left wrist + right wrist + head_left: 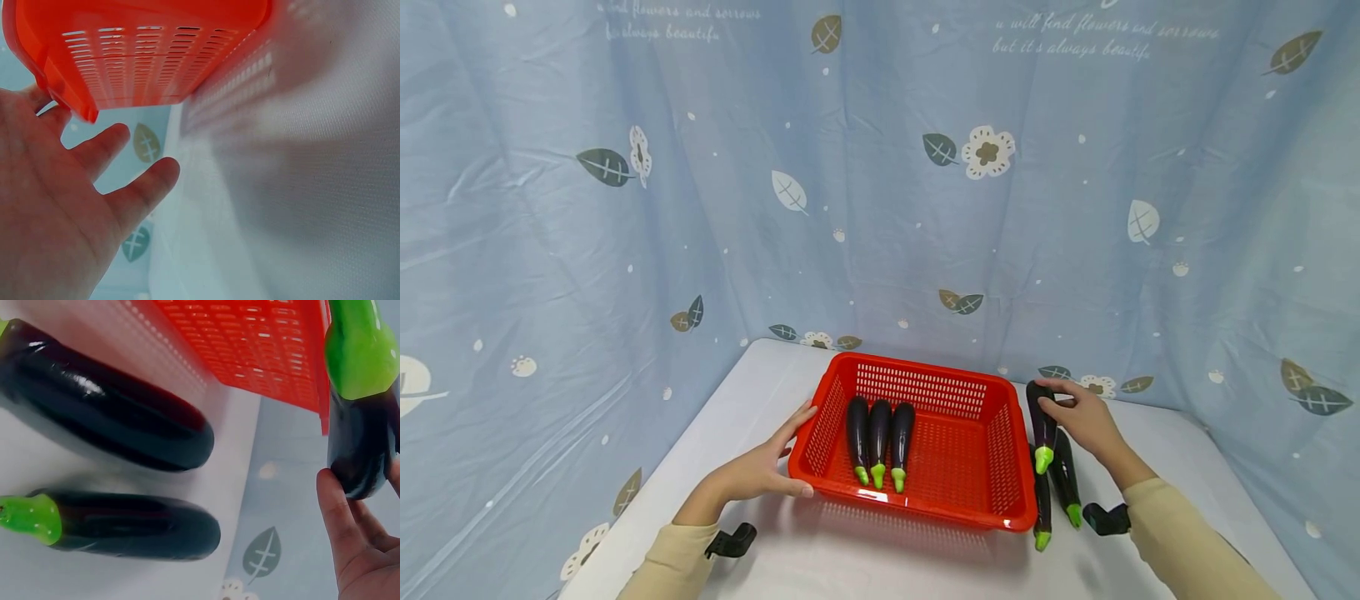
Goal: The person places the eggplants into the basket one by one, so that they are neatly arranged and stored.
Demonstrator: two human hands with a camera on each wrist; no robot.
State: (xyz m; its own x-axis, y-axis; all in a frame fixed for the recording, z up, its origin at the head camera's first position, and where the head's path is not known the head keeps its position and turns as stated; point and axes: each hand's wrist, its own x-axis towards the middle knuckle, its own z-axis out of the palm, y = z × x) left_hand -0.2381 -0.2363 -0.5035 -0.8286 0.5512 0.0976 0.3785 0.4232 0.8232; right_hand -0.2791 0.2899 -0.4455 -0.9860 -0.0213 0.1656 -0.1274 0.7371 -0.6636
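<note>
A red perforated plastic basket [955, 500] stands on the white table, with three eggplants [880, 429] side by side in its left half, green stems toward the person. At its left rim is my left hand [760, 471], fingers spread, touching the edge; in the left wrist view the straight fingers [140, 194] lie beside the wall. My right hand [1084, 418] pinches an eggplant [1043, 421] by its rounded end, just outside the right rim, stem hanging down; the right wrist view shows this eggplant [359, 434] raised. Beneath it two more eggplants [137, 525] lie on the table.
The white tabletop [700, 454] runs around the basket. A blue patterned curtain [880, 208] hangs behind and at both sides of it. Black wrist mounts [1107, 520] sit on both forearms. The basket's right wall stands close beside the lying eggplants.
</note>
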